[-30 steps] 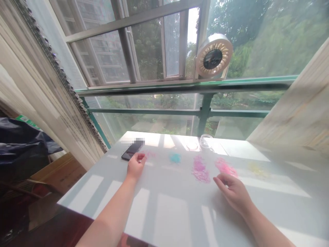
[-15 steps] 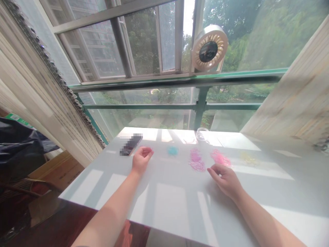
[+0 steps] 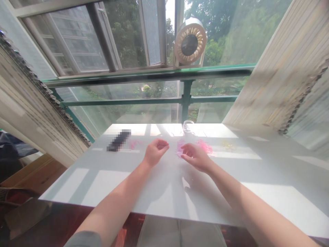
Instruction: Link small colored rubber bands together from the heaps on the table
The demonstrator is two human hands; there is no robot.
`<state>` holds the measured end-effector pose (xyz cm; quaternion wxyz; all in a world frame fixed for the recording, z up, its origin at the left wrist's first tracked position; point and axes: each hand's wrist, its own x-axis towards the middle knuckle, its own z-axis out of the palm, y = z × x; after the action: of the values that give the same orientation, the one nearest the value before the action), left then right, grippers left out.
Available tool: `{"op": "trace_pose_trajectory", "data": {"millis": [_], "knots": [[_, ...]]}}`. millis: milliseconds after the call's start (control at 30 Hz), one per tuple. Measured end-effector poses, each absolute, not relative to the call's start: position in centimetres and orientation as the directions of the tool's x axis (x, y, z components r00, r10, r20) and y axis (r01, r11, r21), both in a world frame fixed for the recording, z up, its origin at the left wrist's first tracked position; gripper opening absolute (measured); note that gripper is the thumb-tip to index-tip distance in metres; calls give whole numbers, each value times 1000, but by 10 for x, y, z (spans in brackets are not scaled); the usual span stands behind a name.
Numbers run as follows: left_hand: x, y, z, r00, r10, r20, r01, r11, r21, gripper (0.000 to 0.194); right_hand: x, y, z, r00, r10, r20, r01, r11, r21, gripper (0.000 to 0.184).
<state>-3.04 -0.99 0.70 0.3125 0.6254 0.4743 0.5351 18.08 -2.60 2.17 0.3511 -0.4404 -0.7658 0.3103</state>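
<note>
My left hand (image 3: 157, 151) is over the middle of the white table (image 3: 108, 185), thumb and fingertips pressed together; anything between them is too small to make out. It covers the place where the blue pile lay. My right hand (image 3: 195, 156) is just to the right, fingers curved and thumb apart, with nothing visible in it. Behind its fingertips lies a purple pile (image 3: 179, 144) of small thin pieces, partly covered. A bright pink pile (image 3: 205, 146) shows beyond the knuckles. Farther right is a yellow pile (image 3: 227, 145), and a sparse pink scatter (image 3: 134, 144) lies left of my left hand.
A dark phone (image 3: 119, 140), blurred out, lies at the table's left. A clear round container (image 3: 188, 127) stands at the back edge. Beyond are a green railing (image 3: 123, 102) and a round fan (image 3: 190, 44) by the window. A curtain (image 3: 272, 75) hangs at the right.
My left hand has moved right, from beside the phone to the middle, in front of the blue pile. My right hand has moved left to the purple pile. The view has turned right.
</note>
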Motion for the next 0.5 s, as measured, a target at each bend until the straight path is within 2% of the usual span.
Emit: {"op": "trace_pose_trajectory", "data": {"millis": [100, 200, 267, 500], "knots": [[-1, -3, 8, 32, 876, 481, 314, -466, 827, 17, 174, -18, 31, -309, 922, 234, 429, 354, -831, 38], [11, -1, 2, 35, 814, 579, 359, -551, 753, 14, 174, -12, 21, -202, 935, 291, 405, 351, -845, 31], [12, -3, -3, 45, 784, 619, 389, -584, 713, 13, 178, -11, 9, -193, 922, 336, 389, 387, -836, 27], [6, -7, -6, 167, 777, 607, 429, -612, 665, 13, 181, -14, -9, -243, 875, 419, 379, 483, -789, 17]]}}
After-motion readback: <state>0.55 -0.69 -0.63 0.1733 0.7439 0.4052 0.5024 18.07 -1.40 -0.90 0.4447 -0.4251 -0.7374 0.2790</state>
